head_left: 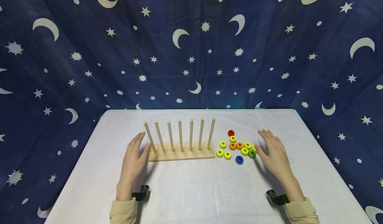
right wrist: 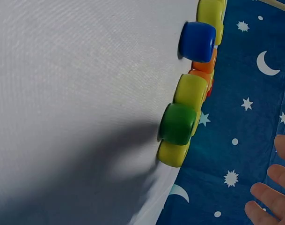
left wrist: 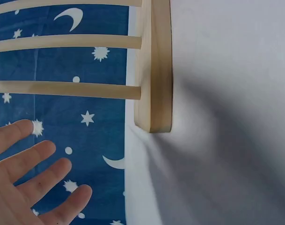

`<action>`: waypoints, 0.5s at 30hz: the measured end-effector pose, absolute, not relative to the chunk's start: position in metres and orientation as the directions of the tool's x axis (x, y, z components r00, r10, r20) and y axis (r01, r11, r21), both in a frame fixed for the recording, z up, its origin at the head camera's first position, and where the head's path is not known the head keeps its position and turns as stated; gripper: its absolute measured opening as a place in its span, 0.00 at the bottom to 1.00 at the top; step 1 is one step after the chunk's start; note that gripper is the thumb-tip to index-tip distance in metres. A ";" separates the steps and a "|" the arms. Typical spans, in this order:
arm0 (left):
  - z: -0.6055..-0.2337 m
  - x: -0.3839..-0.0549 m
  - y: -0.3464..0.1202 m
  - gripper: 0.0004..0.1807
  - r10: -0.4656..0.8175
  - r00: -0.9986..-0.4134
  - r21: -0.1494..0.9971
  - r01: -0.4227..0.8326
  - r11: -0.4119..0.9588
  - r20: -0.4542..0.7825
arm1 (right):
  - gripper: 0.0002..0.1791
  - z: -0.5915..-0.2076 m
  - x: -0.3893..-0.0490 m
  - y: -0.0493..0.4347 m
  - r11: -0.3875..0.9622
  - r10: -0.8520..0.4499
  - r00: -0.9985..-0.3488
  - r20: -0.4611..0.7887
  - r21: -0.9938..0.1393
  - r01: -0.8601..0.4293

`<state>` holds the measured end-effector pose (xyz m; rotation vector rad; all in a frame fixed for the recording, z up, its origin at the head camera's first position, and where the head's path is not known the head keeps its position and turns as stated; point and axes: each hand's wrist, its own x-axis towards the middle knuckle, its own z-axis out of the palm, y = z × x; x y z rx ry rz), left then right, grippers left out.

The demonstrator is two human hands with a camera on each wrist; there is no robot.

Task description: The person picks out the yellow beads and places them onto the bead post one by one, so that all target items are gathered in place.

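A light wooden peg rack point(head_left: 181, 155) with a row of several upright dowels stands left of centre on the table. My left hand point(head_left: 133, 159), fingers extended, is beside the rack's left end; the left wrist view shows its spread fingers point(left wrist: 58, 180) holding nothing. To the right of the rack lie several ring beads: yellow ones point(head_left: 222, 144), two orange ones point(head_left: 232, 146), a red bead point(head_left: 231, 133), a blue bead point(head_left: 239, 159) and a green bead point(head_left: 252, 154). My right hand point(head_left: 273, 154) hovers at the group's right side, fingers straight, its thumb overlapping a yellow bead in the head view.
A white cloth point(head_left: 203, 190) covers the table, whose far edge meets a dark blue curtain point(head_left: 191, 51) printed with moons and stars. Black wrist mounts point(head_left: 278, 198) sit at both cuffs. Shadows of the hands fall on the cloth.
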<state>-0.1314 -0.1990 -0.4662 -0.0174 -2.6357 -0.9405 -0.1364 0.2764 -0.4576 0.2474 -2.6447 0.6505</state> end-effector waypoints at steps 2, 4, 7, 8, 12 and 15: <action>-0.469 -0.131 -0.198 0.31 -0.116 -0.949 0.636 0.103 0.765 0.292 | 0.31 -0.459 -0.136 0.277 0.877 -0.070 -0.908 0.414 -0.409 -0.254; -0.471 -0.130 -0.196 0.31 -0.130 -0.956 0.661 0.081 0.746 0.264 | 0.30 -0.460 -0.137 0.277 0.876 -0.066 -0.913 0.402 -0.414 -0.246; -0.475 -0.130 -0.195 0.31 -0.148 -0.961 0.690 0.057 0.722 0.234 | 0.30 -0.462 -0.137 0.278 0.873 -0.063 -0.920 0.386 -0.426 -0.239; -0.476 -0.130 -0.195 0.31 -0.156 -0.962 0.700 0.049 0.712 0.225 | 0.30 -0.462 -0.137 0.278 0.871 -0.062 -0.921 0.384 -0.430 -0.238; -0.479 -0.132 -0.194 0.30 -0.175 -0.964 0.730 0.027 0.683 0.199 | 0.29 -0.463 -0.138 0.279 0.865 -0.062 -0.923 0.379 -0.441 -0.239; -0.480 -0.133 -0.193 0.30 -0.177 -0.968 0.744 0.014 0.668 0.178 | 0.29 -0.464 -0.139 0.280 0.861 -0.060 -0.926 0.373 -0.450 -0.237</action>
